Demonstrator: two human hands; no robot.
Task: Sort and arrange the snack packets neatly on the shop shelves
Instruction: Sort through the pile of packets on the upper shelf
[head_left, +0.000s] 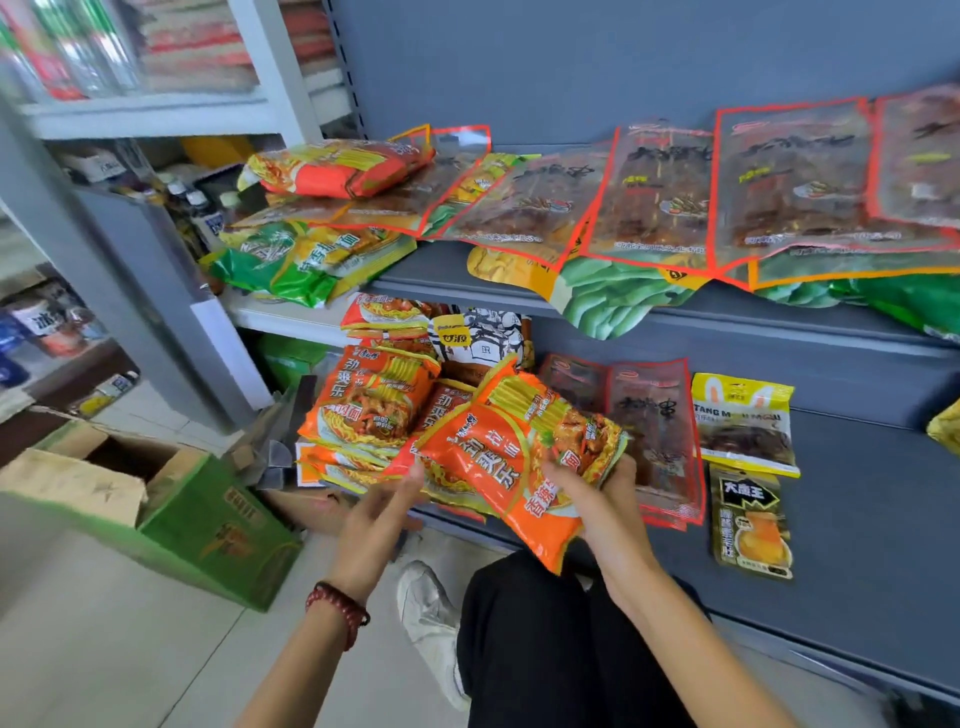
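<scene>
An orange noodle packet (511, 457) is held tilted in front of the lower shelf (857, 499). My right hand (597, 499) grips its right side from beneath. My left hand (379, 519) is open, fingers spread, its fingertips at the packet's left edge. Behind it a stack of orange noodle packets (369, 405) leans on the lower shelf. To the right lie red-edged snack packets (649, 431), a yellow packet (745, 421) and a dark packet (750, 525). The upper shelf (467, 283) holds green and orange noodle packets (306, 254) and a row of red-edged packets (727, 192).
An open green cardboard box (208, 525) stands on the tiled floor at the left. A neighbouring shelf unit (156, 114) with bottles and jars is at the far left. My knee and white shoe (431, 618) are below the hands.
</scene>
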